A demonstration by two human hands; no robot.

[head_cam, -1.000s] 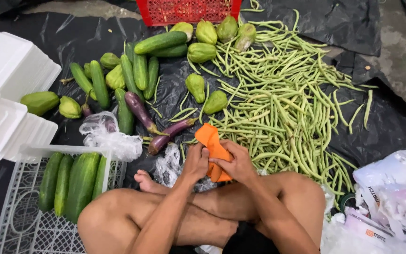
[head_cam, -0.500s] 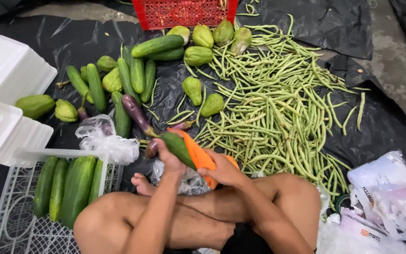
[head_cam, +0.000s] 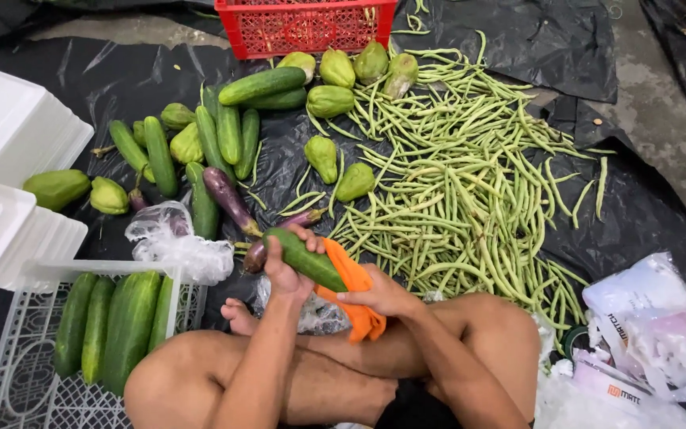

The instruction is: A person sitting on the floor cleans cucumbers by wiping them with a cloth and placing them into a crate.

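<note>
Your left hand (head_cam: 286,268) holds a dark green cucumber (head_cam: 305,259) against a bright orange cloth (head_cam: 356,295) in your right hand (head_cam: 381,295). The sheet (head_cam: 97,79) on the floor is glossy black. You have pale green beans (head_cam: 470,175), purple eggplants (head_cam: 228,199), a red crate (head_cam: 311,25) with a lattice pattern, white foam boxes (head_cam: 17,135) and a white gridded basket (head_cam: 25,373).

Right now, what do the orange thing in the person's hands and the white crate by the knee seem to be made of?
The orange cloth looks like soft matte fabric: it folds and drapes under the cucumber. The white crate looks like rigid moulded plastic, with a lattice base.
</note>
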